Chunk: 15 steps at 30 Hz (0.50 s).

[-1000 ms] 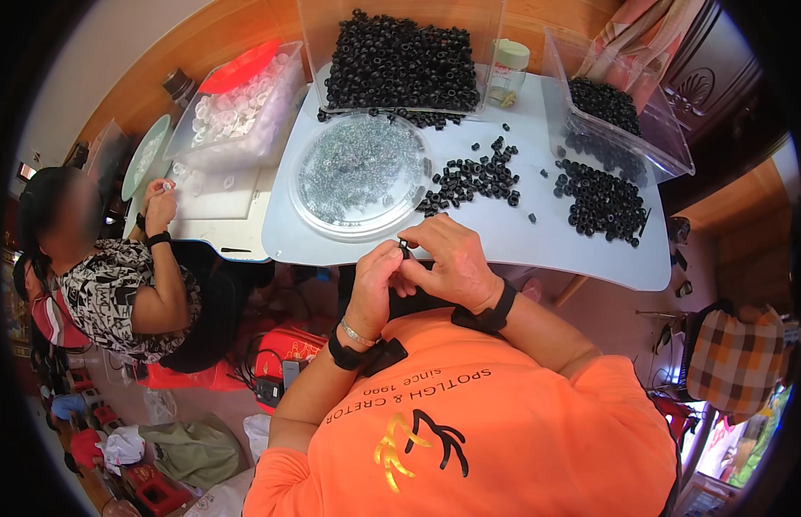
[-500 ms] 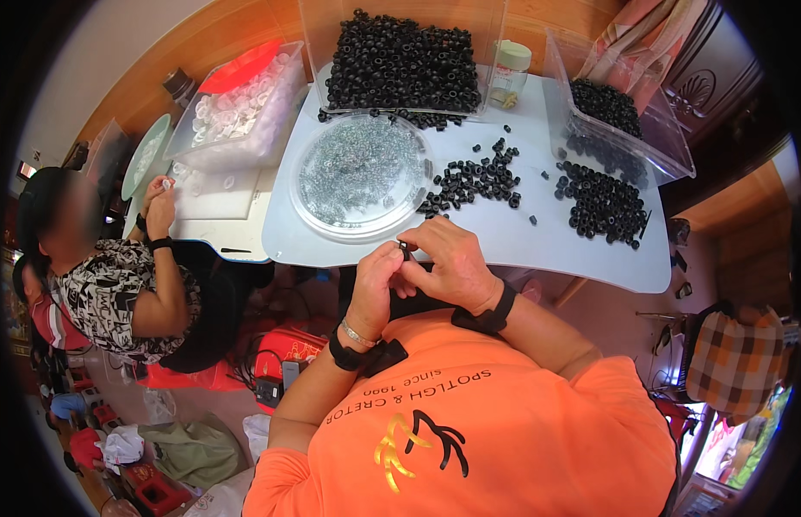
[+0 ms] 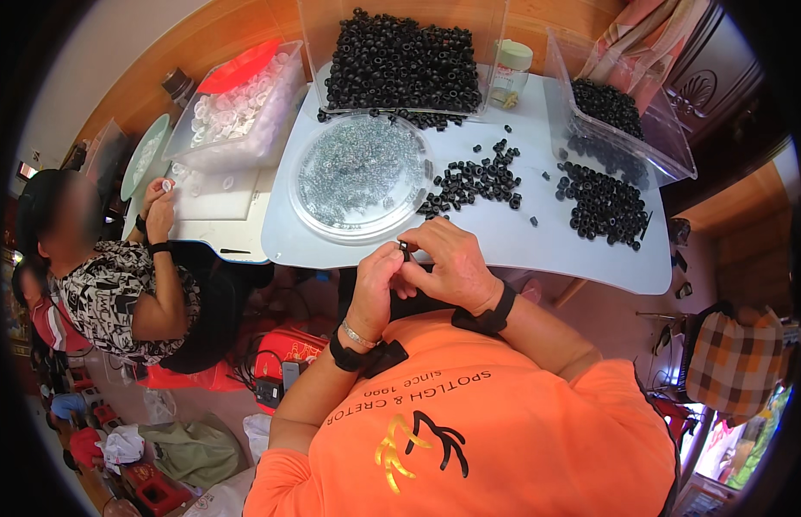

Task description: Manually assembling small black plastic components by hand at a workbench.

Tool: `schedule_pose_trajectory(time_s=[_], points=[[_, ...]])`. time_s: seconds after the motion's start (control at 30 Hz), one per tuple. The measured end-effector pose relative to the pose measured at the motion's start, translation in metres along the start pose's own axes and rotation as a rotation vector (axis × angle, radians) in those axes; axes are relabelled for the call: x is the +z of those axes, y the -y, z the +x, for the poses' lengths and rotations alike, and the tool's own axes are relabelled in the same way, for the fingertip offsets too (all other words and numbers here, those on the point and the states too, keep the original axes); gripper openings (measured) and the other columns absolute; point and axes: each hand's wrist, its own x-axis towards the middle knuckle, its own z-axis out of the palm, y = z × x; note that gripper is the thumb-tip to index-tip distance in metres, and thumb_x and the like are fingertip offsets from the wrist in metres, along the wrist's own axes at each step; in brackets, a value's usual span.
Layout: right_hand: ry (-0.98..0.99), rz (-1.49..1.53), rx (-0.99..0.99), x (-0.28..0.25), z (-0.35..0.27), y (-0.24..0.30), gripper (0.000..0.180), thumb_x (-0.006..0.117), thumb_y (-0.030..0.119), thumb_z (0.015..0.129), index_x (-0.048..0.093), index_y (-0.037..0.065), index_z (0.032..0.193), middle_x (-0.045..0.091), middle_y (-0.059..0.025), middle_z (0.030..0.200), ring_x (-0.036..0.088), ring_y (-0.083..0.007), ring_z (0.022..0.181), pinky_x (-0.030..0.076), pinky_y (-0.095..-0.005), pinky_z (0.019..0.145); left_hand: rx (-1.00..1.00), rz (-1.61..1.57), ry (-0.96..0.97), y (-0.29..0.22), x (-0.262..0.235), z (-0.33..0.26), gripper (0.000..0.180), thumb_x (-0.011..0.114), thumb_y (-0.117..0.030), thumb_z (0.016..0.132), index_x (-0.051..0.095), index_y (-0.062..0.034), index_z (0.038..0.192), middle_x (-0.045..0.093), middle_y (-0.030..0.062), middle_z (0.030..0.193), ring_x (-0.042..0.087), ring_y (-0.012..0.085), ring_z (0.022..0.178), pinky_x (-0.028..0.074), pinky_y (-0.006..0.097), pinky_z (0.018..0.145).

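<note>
At the table's near edge, my left hand (image 3: 376, 280) and my right hand (image 3: 452, 263) meet, fingertips closed around one small black ring-shaped part (image 3: 404, 248). Fingers cover much of it, and any finer piece in the grip is too small to make out. Just beyond them lies a round clear tray (image 3: 301, 207) with many tiny transparent rings (image 3: 357, 172). Loose black parts (image 3: 474, 183) are scattered right of the tray, and another pile (image 3: 603, 202) lies farther right.
A clear bin (image 3: 400, 110) heaped with black parts stands at the back, beside a lidded jar (image 3: 510, 76). Another clear bin (image 3: 676, 159) stands at right. On the left, a co-worker (image 3: 142, 297) handles a small white piece near a bin of white parts (image 3: 232, 112).
My hands stay in almost the same place with the black part between them. The co-worker's hands have shifted very slightly.
</note>
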Motion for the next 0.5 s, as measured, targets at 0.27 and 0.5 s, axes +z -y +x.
schedule_pose_trajectory(time_s=[0.27, 0.5], points=[[-0.003, 0.019, -0.002, 0.0009, -0.0006, -0.0007, 0.025, 0.069, 0.010, 0.068, 0.063, 0.004, 0.092, 0.062, -0.0095, 0.076, 0.060, -0.0277, 0.069, 0.050, -0.0355, 0.062, 0.007, 0.003, 0.001, 0.0016, -0.0009, -0.0005, 0.029, 0.040, -0.026, 0.096, 0.056, -0.0021, 0.091, 0.057, 0.0035, 0.072, 0.054, 0.0095, 0.058, 0.045, 0.021, 0.054], [0.011, 0.033, 0.027, 0.0027, -0.0022, -0.0028, 0.026, 0.069, 0.010, 0.068, 0.064, 0.003, 0.093, 0.062, -0.0104, 0.077, 0.060, -0.0282, 0.070, 0.050, -0.0356, 0.062, -0.008, -0.003, -0.001, 0.0032, -0.0011, 0.0000, 0.030, 0.040, -0.027, 0.096, 0.057, -0.0015, 0.093, 0.057, 0.0033, 0.072, 0.054, 0.0094, 0.057, 0.044, 0.021, 0.053]])
